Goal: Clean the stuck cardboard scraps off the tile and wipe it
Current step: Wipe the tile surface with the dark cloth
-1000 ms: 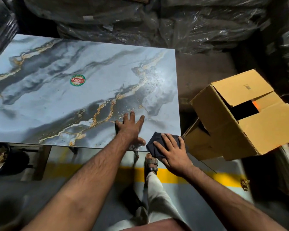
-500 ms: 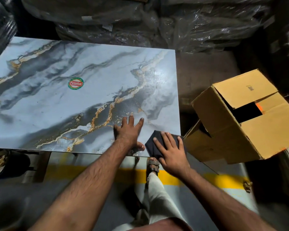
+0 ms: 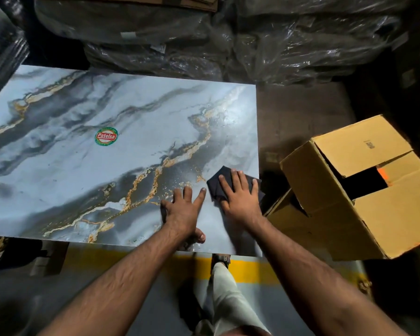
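Right hand (image 3: 239,198) flat, fingers spread, pressing dark folded cloth (image 3: 218,184) onto glossy grey-blue marble-pattern tile (image 3: 87,170); left hand (image 3: 183,212) flat, fingers splayed.

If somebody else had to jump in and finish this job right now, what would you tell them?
Left hand: flat and open on the tile, near its front right corner, steadying it.
Right hand: palm pressing the dark cloth onto the tile by its right edge.
Wiping is under way at that corner. No cardboard scraps show clearly on the surface; gold flecks there look like the pattern.
Left to do: wipe the rest of the tile, around the round sticker and toward the far left.
The open cardboard box sits to the right, off the tile.
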Demonstrator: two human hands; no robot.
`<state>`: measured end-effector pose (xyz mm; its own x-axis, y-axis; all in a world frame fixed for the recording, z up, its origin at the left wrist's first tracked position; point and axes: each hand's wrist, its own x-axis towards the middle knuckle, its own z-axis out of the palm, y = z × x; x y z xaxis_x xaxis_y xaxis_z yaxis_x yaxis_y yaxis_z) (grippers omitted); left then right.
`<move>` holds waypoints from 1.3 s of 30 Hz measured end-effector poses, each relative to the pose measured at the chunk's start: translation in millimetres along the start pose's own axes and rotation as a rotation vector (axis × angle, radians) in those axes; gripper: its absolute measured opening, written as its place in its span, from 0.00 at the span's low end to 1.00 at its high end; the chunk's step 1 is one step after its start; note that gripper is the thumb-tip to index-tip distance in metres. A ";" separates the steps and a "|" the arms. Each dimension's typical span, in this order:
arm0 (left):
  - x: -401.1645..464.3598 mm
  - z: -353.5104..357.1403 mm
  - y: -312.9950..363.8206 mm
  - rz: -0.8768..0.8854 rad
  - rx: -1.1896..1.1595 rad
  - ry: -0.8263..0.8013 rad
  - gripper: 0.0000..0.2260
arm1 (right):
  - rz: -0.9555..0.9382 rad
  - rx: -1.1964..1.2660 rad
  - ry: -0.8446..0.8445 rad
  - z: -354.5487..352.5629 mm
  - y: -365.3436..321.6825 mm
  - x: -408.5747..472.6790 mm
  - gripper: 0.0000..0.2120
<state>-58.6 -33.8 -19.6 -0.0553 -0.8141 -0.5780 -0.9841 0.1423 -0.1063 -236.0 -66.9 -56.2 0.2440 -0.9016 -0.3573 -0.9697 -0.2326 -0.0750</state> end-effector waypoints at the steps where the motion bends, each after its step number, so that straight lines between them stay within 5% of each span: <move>1: 0.9 0.4 1.1 0.000 -0.003 0.004 0.61 | -0.028 0.023 0.007 4.5 -3.1 -18.0 0.36; 6: -1.1 -5.5 3.2 -0.005 -0.021 -0.022 0.61 | -0.113 0.017 -0.001 24.5 1.2 -63.5 0.36; 15: 11.7 -15.4 -1.3 0.073 -0.001 0.002 0.55 | -0.022 -0.047 -0.043 -31.8 22.3 64.8 0.36; 22: 104.2 -77.4 -48.8 0.126 -0.090 0.164 0.46 | -0.079 -0.007 -0.038 3.7 18.6 4.5 0.39; 27: 150.6 -105.6 -60.6 0.094 -0.133 -0.017 0.48 | -0.131 -0.013 -0.020 -6.7 33.4 36.6 0.39; 34: 152.6 -102.8 -60.5 0.069 -0.151 -0.021 0.49 | -0.097 -0.055 -0.031 -64.9 50.5 148.3 0.36; 39: 156.3 -97.5 -60.8 0.077 -0.175 -0.007 0.49 | -0.045 -0.002 -0.015 -50.9 38.6 132.3 0.37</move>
<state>-23.9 -224.6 -24.6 -0.1311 -0.8003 -0.5851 -0.9914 0.1035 0.0805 -240.4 -213.7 -58.9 0.2870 -0.8847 -0.3674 -0.9577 -0.2735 -0.0895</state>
